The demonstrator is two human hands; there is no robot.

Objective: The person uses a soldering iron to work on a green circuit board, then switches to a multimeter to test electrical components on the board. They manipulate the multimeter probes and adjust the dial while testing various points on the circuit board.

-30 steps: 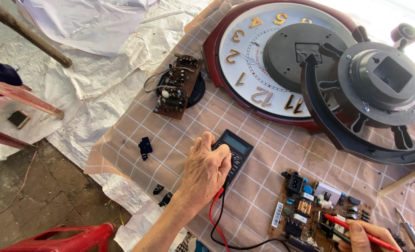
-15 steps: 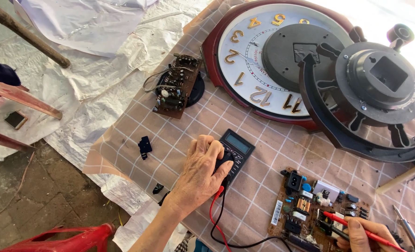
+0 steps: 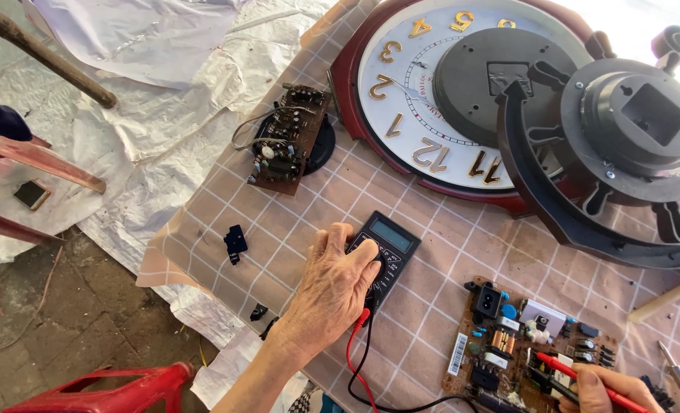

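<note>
1. Left hand (image 3: pixel 334 287) laid over the black digital multimeter (image 3: pixel 382 248) on the checked tablecloth (image 3: pixel 202 229), fingers curled onto its dial; loosely closed on the meter body.
2. Red and black test leads (image 3: pixel 355 363) trailing from the meter's lower end toward the near edge.
3. Right hand (image 3: pixel 603 390) at the bottom right, pinched shut on a red probe (image 3: pixel 565 371), tip resting on the brown power circuit board (image 3: pixel 527 348).
4. Second, smaller circuit board (image 3: pixel 286 141) lying farther off, over a black round part.
5. Red-rimmed wall clock (image 3: pixel 416 99) face-up beyond, black fan housing (image 3: pixel 623 138) overlapping it.
6. Small black clip (image 3: pixel 235 242) left of the meter.
</note>
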